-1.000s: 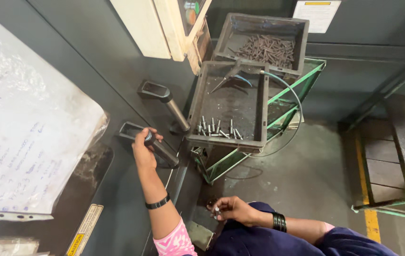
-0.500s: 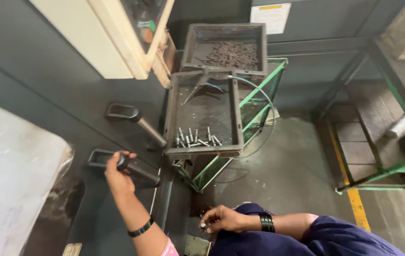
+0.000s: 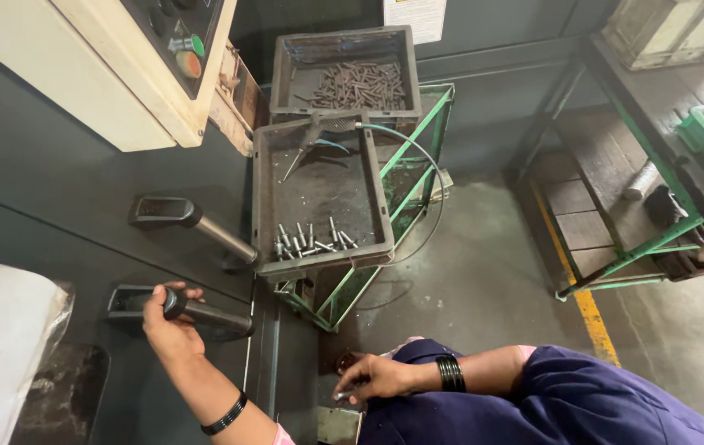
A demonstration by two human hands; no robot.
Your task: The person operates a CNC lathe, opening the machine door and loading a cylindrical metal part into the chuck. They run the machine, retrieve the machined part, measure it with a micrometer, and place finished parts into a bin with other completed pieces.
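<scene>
My left hand (image 3: 166,321) is wrapped around the lower black door handle (image 3: 203,315) on the dark machine door. A second, upper handle (image 3: 195,222) stands free above it. My right hand (image 3: 376,377) rests low near my lap, fingers pinched on a small metal part that I can barely make out. Ahead, a dark plastic tray (image 3: 263,206) holds several shiny metal pins (image 3: 311,241) at its near end. A second tray (image 3: 282,74) behind it is filled with darker pins (image 3: 364,82).
Both trays sit on a green metal stand (image 3: 418,156), with an air gun and hose (image 3: 319,132) lying across the near one. A cream control panel (image 3: 121,74) with buttons hangs at upper left. A green rack (image 3: 657,239) and yellow floor line (image 3: 587,305) lie to the right.
The view has swung right and down, so the papers on the left slid out of view. My left hand stays on the lower handle; my right hand stays low.
</scene>
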